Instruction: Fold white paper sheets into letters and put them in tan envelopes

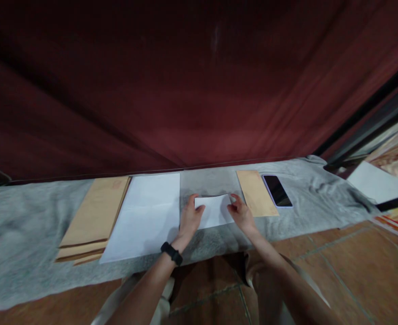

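Note:
A folded sheet of white paper (214,211) lies between my two hands, over the grey cloth. My left hand (190,216) grips its left edge, thumb on top and fingers behind. At the right edge my right hand (241,213) pinches the paper in the same way. Left of my left hand lies a larger stack of white paper sheets (147,212), with a faint crease across the top one. Just right of my right hand is a single brown envelope (258,194). Whatever lies under the folded paper is hidden.
Several brown envelopes (95,207) are piled at the left, partly beside the white sheets. A phone (278,191) with a pale purple case rests at the right. The grey cloth (324,194) runs along a dark red curtain (199,113). Tiled floor (337,266) shows below.

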Demonstrator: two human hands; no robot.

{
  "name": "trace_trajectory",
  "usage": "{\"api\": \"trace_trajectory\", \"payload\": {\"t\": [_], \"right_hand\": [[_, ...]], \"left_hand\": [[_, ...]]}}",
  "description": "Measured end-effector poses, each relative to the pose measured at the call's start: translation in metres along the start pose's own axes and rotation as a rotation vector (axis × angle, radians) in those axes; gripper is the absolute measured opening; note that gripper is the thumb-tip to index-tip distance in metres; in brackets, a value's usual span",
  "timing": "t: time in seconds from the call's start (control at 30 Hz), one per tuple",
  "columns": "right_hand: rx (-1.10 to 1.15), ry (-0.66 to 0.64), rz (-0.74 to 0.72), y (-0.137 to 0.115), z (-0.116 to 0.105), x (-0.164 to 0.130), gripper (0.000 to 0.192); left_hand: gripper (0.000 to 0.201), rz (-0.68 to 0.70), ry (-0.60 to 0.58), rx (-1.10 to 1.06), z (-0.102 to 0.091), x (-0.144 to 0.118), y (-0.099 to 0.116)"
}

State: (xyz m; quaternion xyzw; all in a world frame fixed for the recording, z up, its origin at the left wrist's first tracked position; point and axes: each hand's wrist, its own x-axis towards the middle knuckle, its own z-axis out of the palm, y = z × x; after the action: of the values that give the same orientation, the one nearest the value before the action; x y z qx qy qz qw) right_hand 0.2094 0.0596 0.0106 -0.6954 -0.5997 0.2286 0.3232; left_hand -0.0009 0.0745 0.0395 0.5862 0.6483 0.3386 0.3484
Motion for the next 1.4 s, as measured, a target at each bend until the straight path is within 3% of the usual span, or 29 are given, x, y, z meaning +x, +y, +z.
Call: {"api": "trace_trajectory", "payload": {"t": [0.1, 0.27, 0.43, 0.7, 0.87, 1.0, 1.13, 1.3, 1.4], "right_hand": [[-0.157, -0.016, -0.009, -0.003, -0.003, -0.005, 0.052], [-0.230, 0.023, -0.070, -0.003, -0.004, -0.010, 0.051], [-0.240, 0.038, -0.130, -0.002, -0.005, -0.008, 0.049], [-0.212, 0.037, -0.107, -0.002, -0.008, -0.006, 0.045], [-0.205, 0.003, -0.064, -0.003, -0.011, -0.005, 0.045], [-0.200, -0.008, -0.080, -0.001, -0.011, -0.004, 0.044], [-0.184, -0.025, -0.085, 0.000, -0.010, -0.003, 0.044], [-0.187, -0.015, -0.087, -0.002, -0.011, -0.003, 0.043], [-0.239, 0.074, -0.182, -0.004, -0.012, -0.006, 0.041]], "left_hand": [[0.061, 0.019, 0.005, 0.209, 0.001, 0.001, 0.007], [0.063, 0.111, 0.004, 0.371, 0.005, -0.005, 0.012], [0.060, 0.203, 0.067, 0.368, 0.011, -0.007, 0.007], [0.058, 0.312, 0.098, 0.292, 0.018, -0.003, -0.001], [0.044, 0.322, 0.125, 0.484, 0.018, -0.011, 0.005], [0.042, 0.463, 0.061, 0.583, 0.029, -0.026, 0.009], [0.055, 0.565, -0.022, 0.613, 0.051, -0.047, 0.004], [0.064, 0.558, 0.011, 0.648, 0.062, -0.059, -0.003], [0.064, 0.521, 0.045, 0.662, 0.063, -0.059, -0.004]]}}
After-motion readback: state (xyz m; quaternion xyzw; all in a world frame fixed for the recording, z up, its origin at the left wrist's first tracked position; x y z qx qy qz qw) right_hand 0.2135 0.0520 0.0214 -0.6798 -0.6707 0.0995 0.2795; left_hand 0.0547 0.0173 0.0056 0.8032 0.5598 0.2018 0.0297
